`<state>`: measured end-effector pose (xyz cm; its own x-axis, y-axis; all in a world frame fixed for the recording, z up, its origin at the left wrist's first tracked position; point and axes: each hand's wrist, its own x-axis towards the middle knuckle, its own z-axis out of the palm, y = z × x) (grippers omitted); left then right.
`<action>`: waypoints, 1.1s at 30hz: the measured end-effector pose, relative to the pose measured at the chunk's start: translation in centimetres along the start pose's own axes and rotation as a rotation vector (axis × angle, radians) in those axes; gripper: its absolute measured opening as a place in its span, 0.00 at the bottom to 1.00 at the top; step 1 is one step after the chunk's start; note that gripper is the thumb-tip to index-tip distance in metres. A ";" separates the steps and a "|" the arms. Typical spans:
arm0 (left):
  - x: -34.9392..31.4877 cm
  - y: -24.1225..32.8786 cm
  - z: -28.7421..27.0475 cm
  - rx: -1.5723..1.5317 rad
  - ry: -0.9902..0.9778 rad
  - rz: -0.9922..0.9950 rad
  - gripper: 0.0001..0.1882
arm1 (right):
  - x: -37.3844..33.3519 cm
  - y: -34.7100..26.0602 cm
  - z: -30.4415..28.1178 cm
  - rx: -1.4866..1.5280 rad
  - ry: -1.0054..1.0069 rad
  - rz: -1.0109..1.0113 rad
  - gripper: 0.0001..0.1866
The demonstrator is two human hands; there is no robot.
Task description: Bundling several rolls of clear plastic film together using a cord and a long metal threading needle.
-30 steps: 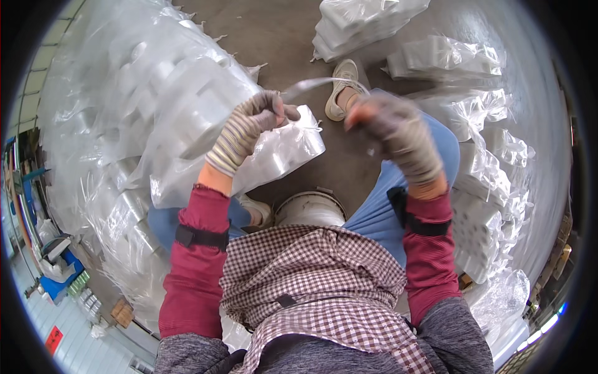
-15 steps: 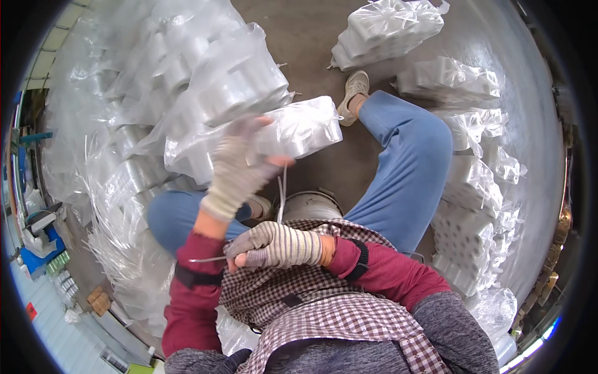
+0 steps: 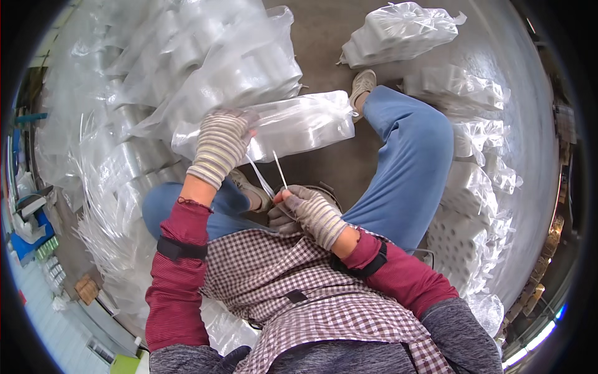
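Observation:
Both of my hands wear striped knit work gloves with some fingertips bare. My left hand (image 3: 223,142) is closed at the gathered plastic of a clear plastic bag (image 3: 305,128), which holds a row of whitish cylindrical pieces and lies across in front of me. Lower and to the right, my right hand (image 3: 316,215) pinches a thin white plastic strip (image 3: 280,168), whose end sticks up past the thumb. Another length of strip slants between the two hands. The fingers of my left hand partly hide what they grip.
A pile of bagged cylinders (image 3: 230,75) rises at the left, with a bundle of white strips (image 3: 112,230) beside it. More bags (image 3: 398,34) lie ahead, and several (image 3: 461,243) line the right. A round container's rim (image 3: 330,190) shows between my legs.
My left hand has gone from open and blurred to closed at the bag. My right hand has moved up and right from my lap with the strip. The bag has shifted slightly right.

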<state>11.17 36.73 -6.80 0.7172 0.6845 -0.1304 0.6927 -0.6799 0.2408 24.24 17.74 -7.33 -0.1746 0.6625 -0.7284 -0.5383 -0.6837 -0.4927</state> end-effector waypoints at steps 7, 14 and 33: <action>-1.3 -0.6 0.2 -0.579 0.051 -0.159 0.15 | 4.5 0.9 1.2 0.068 0.103 0.153 0.11; -1.2 -1.9 1.7 -0.920 0.004 -0.368 0.12 | 7.9 0.8 1.2 0.168 0.131 -0.131 0.08; 0.2 -1.4 4.3 -0.650 0.197 -0.576 0.08 | 4.6 -9.8 -0.3 -1.446 0.152 -0.376 0.30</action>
<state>10.73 36.70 -11.32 0.2037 0.9476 -0.2460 0.7186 0.0259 0.6949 28.93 27.39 -5.94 -0.0809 0.8882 -0.4522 0.7412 -0.2498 -0.6231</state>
